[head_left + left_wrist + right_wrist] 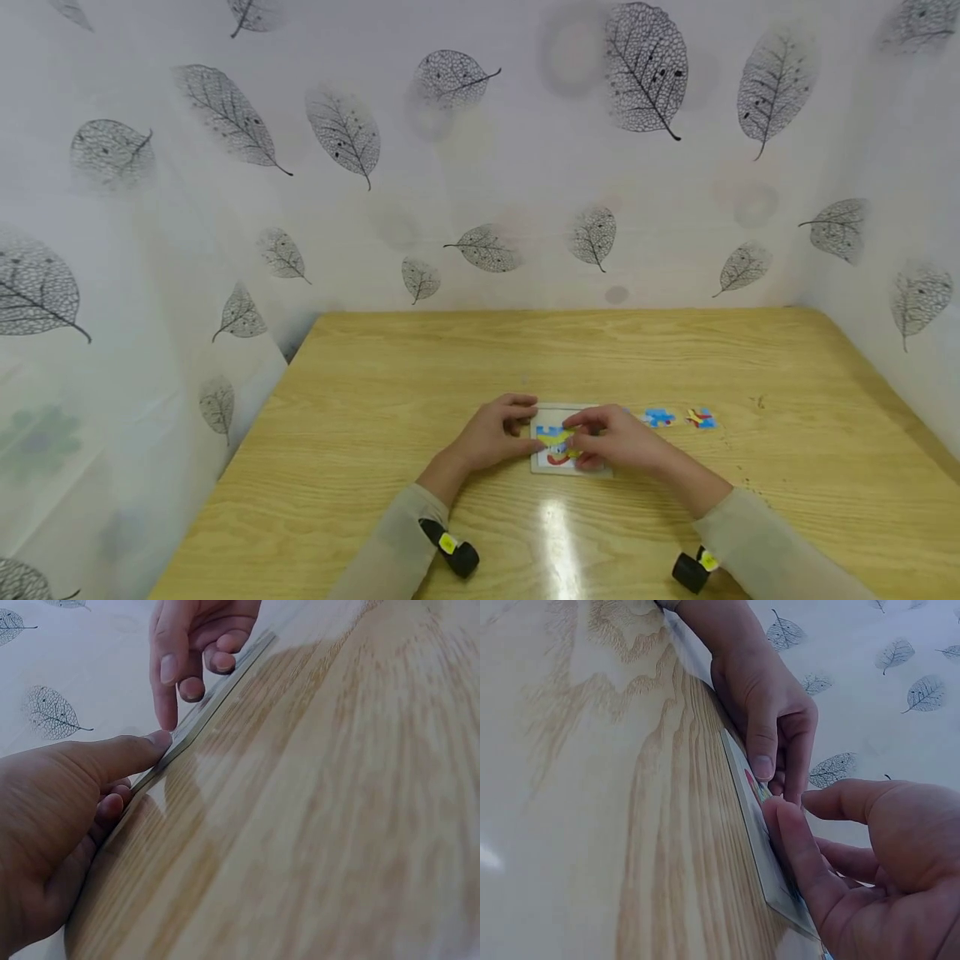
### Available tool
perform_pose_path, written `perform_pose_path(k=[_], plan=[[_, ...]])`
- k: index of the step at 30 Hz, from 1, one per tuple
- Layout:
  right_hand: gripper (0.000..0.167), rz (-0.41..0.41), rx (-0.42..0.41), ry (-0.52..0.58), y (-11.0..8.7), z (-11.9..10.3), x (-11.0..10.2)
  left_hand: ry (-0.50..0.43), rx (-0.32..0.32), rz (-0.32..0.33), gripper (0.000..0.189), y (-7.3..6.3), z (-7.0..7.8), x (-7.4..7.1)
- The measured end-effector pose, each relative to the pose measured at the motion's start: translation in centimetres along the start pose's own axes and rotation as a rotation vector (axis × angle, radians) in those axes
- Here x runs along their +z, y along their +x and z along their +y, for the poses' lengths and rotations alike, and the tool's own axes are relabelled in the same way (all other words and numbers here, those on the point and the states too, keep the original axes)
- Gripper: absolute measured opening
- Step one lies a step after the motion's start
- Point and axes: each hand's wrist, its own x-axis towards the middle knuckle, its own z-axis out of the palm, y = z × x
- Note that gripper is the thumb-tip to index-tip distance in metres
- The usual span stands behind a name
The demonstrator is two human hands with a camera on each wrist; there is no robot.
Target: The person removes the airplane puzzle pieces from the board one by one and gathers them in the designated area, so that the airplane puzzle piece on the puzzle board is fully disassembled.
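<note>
A small square jigsaw puzzle tray point(573, 472) with a pale border lies on the table, colourful pieces point(553, 435) filling part of it. My left hand point(495, 433) holds the tray along its left side, thumb at the near corner area, fingers farther up. Bent over the right part of the tray is my right hand point(618, 437), its thumb and index finger around a yellow puzzle piece point(576, 440) that they mostly cover. In the right wrist view the right hand point(900, 855) reaches over the tray point(754, 817), close to the left thumb.
Two loose blue puzzle pieces lie right of the tray: one blue piece point(659, 417) nearer, and another with yellow and red point(701, 417). The wooden table point(390, 367) ends at a leaf-patterned curtain point(495, 183) at the back and sides.
</note>
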Motion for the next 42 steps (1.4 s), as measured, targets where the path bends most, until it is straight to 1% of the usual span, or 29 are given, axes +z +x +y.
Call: perform_pose_path(k=[4, 9, 15, 19, 22, 25, 30, 33, 42], plan=[[0.043, -0.011, 0.001, -0.001, 0.3, -0.2, 0.2, 0.002, 0.008, 0.0, 0.058, 0.1, 0.1, -0.1], [0.042, -0.005, 0.01, -0.037, 0.8, -0.6, 0.4, 0.01, 0.007, 0.005, 0.058, 0.2, 0.3, -0.2], [0.033, 0.02, 0.037, -0.094, 1.6, -0.6, 0.8, 0.018, 0.01, -0.007, 0.059, 0.1, 0.0, -0.2], [0.029, 0.03, 0.049, -0.08, 1.7, -0.6, 1.0, 0.018, 0.018, -0.013, 0.059, 0.1, -0.2, 0.1], [0.025, 0.036, 0.043, -0.031, 1.7, -0.8, 1.0, 0.016, 0.015, -0.009, 0.059, 0.2, -0.2, 0.1], [0.022, 0.052, 0.029, -0.015, 1.7, -1.0, 1.0, 0.018, 0.01, -0.006, 0.059, 0.2, -0.1, 0.0], [0.02, 0.07, -0.017, -0.061, 1.6, -1.1, 1.1, 0.02, 0.01, -0.004, 0.059, 0.3, 0.1, -0.2], [0.019, 0.071, -0.026, -0.06, 1.6, -1.1, 1.2, 0.017, 0.005, -0.005, 0.059, 0.2, 0.1, -0.2], [0.019, 0.112, 0.019, 0.002, 1.7, -0.8, 1.8, 0.013, 0.004, -0.009, 0.058, 0.1, -0.1, 0.0]])
